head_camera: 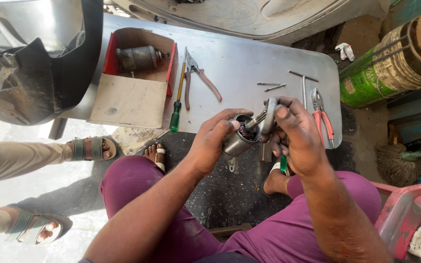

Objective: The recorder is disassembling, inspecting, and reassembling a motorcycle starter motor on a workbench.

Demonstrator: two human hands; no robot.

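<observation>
At the centre of the frame, the left hand (pixel 215 141) wraps around a small metal motor casing (pixel 239 141), open end up. The right hand (pixel 296 134) pinches its grey end cover (pixel 270 114), tilted over the opening. Seating it well likely means keeping the casing steady and the cover square. A cardboard box (pixel 132 83) and pliers (pixel 198 78) lie upper left on the metal sheet (pixel 249 63).

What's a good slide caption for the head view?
Seated person's left hand grips a small motor housing while the right hand holds its end part above a grey metal panel strewn with tools.
</observation>
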